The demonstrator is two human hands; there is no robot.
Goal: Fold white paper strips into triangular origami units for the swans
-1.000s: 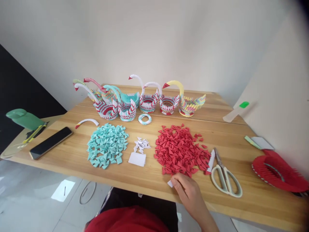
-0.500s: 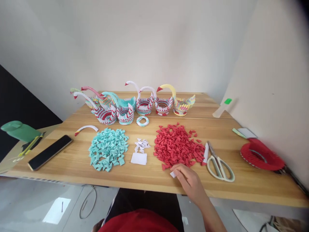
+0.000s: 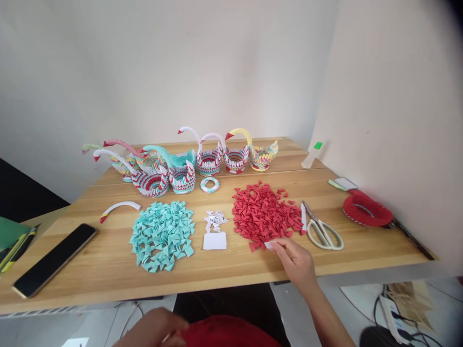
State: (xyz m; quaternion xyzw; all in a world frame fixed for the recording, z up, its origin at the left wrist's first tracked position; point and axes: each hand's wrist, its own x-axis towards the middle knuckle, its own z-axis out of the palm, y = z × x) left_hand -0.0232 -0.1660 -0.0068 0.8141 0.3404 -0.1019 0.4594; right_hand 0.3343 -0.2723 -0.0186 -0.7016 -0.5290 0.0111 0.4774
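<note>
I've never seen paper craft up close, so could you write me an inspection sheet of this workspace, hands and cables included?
Surface: wooden table, grain showing between the items.
Work pieces: turquoise pile, white pile and red pile of folded paper; white rectangular paper; swan-shaped models behind.
Clutter: phone at left; scissors right of the red pile.
Right hand: pinches a white paper piece at the red pile's near edge.
Left hand: blurred, low in view; grip unclear.
Cables: dark cables by a power strip, below tabletop level, lower right.
Surroundings: pale walls behind and right.
</note>
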